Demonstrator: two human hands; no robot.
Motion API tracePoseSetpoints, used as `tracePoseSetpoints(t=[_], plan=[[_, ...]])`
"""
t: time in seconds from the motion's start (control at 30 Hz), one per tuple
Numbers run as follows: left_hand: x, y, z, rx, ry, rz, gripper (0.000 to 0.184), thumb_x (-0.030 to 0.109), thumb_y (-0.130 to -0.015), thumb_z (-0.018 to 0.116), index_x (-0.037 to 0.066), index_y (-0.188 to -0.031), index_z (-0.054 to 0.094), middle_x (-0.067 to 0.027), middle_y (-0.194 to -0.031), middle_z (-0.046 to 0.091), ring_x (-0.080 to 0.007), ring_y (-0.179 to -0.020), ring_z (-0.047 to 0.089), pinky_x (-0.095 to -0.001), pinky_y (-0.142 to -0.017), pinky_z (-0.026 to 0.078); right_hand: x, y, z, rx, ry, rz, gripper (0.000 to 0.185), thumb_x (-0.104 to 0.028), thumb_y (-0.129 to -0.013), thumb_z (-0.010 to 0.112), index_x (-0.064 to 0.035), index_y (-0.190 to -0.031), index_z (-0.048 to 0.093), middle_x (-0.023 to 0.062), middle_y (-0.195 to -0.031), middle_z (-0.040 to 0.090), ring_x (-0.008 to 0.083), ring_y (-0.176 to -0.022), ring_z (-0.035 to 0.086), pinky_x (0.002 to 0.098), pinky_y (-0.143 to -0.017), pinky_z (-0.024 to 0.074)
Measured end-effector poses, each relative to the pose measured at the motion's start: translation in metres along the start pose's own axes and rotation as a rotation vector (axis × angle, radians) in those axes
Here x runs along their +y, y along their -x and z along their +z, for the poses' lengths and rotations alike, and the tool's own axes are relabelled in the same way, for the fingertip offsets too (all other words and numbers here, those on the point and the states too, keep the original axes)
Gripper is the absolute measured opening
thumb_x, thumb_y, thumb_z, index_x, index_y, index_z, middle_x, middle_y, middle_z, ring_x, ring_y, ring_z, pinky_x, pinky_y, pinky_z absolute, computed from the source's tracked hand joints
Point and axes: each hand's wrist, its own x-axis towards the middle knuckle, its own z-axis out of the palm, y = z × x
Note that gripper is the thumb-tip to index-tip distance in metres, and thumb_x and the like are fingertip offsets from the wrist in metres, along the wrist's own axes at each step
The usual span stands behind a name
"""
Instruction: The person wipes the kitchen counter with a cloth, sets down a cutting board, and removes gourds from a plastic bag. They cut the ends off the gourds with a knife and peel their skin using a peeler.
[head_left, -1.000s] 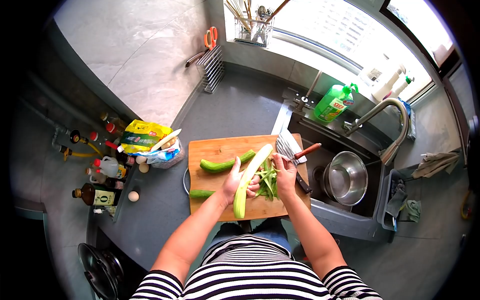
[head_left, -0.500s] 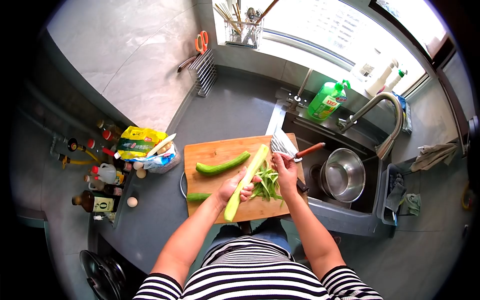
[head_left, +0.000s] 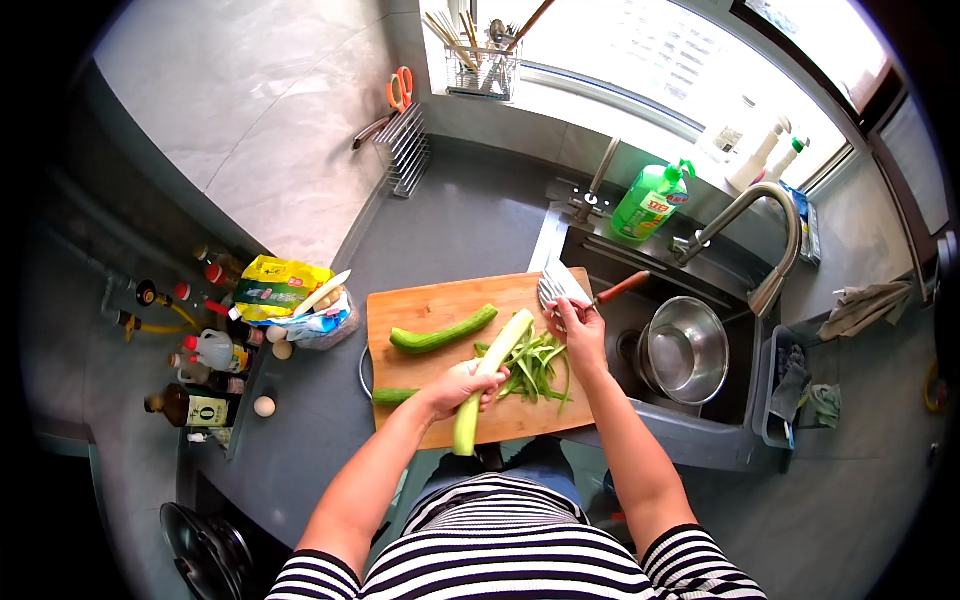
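Observation:
In my left hand is a long, pale green peeled luffa-like gourd, my fingers wrapped round its middle. It slants above the cutting board, lower end past the near edge. My right hand is closed, fingertips together; what it holds, if anything, I cannot make out. Just beyond it lies a wide metal blade with a brown handle, at the board's right edge. Green peelings are heaped between my hands. An unpeeled green gourd and another green piece lie on the board's left side.
Right of the board is the sink, with a steel bowl in it and a faucet above. A green soap bottle stands behind. At left are a yellow bag, eggs and several bottles.
The peeled gourd has tipped more upright and shifted slightly nearer my body, with my left hand. My right hand has moved a little to the right, its fingers now nearer the metal blade.

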Motion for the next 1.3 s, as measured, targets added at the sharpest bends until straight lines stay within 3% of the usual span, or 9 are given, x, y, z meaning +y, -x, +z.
tracePoseSetpoints(t=[0.07,0.2,0.43,0.53,0.63,0.7,1.03,1.2,1.3], plan=[[-0.012,-0.013,-0.012,0.054,-0.154,0.114,0.048,0.005,-0.083,0.070,0.002,-0.125,0.047,-0.0020,-0.095,0.058,-0.0133,-0.083,0.059,-0.0276,-0.074,0.050,0.008,0.005,-0.004,-0.013,0.038,0.015,0.015,-0.022,-0.096,0.062,-0.0078,-0.102,0.064,0.0005,-0.094,0.069,0.0098,-0.083,0.066,0.0225,-0.065,0.0522],[-0.022,-0.031,-0.015,0.235,-0.555,0.196,0.059,0.002,-0.079,0.067,0.004,-0.133,0.044,-0.0089,-0.120,0.056,-0.0193,-0.115,0.051,-0.0326,-0.095,0.044,0.022,0.015,-0.009,-0.015,0.112,0.078,0.015,-0.021,-0.096,0.061,-0.0079,-0.103,0.064,-0.0005,-0.093,0.068,0.0076,-0.081,0.064,0.0217,-0.066,0.0495],[0.020,-0.015,-0.022,0.364,-1.065,0.300,0.044,0.013,-0.076,0.058,0.008,-0.120,0.058,-0.0177,-0.117,0.060,-0.0324,-0.109,0.058,-0.0394,-0.092,0.046,0.029,0.020,-0.015,-0.011,0.149,0.107,0.015,-0.021,-0.094,0.063,-0.0076,-0.100,0.065,-0.0016,-0.091,0.068,0.0068,-0.080,0.063,0.0217,-0.065,0.0490],[0.046,-0.012,-0.048,0.362,-1.103,0.324,0.044,0.012,-0.076,0.059,0.008,-0.120,0.060,-0.0182,-0.109,0.065,-0.0327,-0.101,0.063,-0.0391,-0.088,0.049,0.026,0.019,-0.010,-0.022,0.174,0.117,0.015,-0.021,-0.094,0.064,-0.0078,-0.100,0.066,-0.0021,-0.090,0.068,0.0060,-0.078,0.062,0.0213,-0.064,0.0487],[0.070,-0.013,-0.081,0.428,-1.123,0.302,0.042,0.010,-0.079,0.062,0.007,-0.121,0.060,-0.0126,-0.099,0.068,-0.0214,-0.094,0.064,-0.0346,-0.083,0.049,0.028,0.016,-0.003,-0.049,0.194,0.133,0.015,-0.022,-0.093,0.065,-0.0082,-0.100,0.066,-0.0027,-0.089,0.067,0.0056,-0.075,0.061,0.0215,-0.064,0.0487],[0.090,-0.011,-0.095,0.459,-1.148,0.166,0.042,0.011,-0.078,0.061,0.010,-0.120,0.061,-0.0165,-0.105,0.068,-0.0280,-0.099,0.065,-0.0380,-0.085,0.050,0.034,0.013,0.003,-0.092,0.248,0.109,0.017,-0.020,-0.092,0.066,-0.0057,-0.100,0.066,-0.0014,-0.085,0.067,0.0055,-0.073,0.060,0.0208,-0.064,0.0471],[0.102,-0.033,-0.165,0.412,-1.189,-0.009,0.044,0.014,-0.077,0.069,0.009,-0.119,0.062,-0.0173,-0.111,0.067,-0.0273,-0.106,0.063,-0.0376,-0.089,0.049,0.052,-0.013,0.056,-0.412,0.573,-0.022,0.016,-0.013,-0.088,0.070,0.0010,-0.094,0.065,0.0042,-0.097,0.067,0.0093,-0.087,0.062,0.0260,-0.078,0.0502],[0.077,-0.039,-0.186,0.524,-1.315,0.178,0.050,0.011,-0.074,0.071,0.011,-0.123,0.058,-0.0183,-0.112,0.061,-0.0336,-0.109,0.058,-0.0393,-0.094,0.047,0.056,-0.022,0.078,-0.363,0.938,-0.309,0.018,-0.024,-0.079,0.073,-0.0073,-0.087,0.071,0.0111,-0.111,0.063,0.0312,-0.111,0.054,0.0409,-0.095,0.0434],[0.069,-0.035,-0.176,0.598,-1.360,0.345,0.055,0.006,-0.071,0.073,0.014,-0.123,0.055,-0.0127,-0.120,0.052,-0.0343,-0.112,0.054,-0.0413,-0.097,0.046,0.057,-0.030,0.083,-0.398,1.095,-0.567,0.020,-0.024,-0.078,0.074,-0.0066,-0.086,0.071,0.0110,-0.114,0.063,0.0316,-0.115,0.052,0.0418,-0.096,0.0427]])
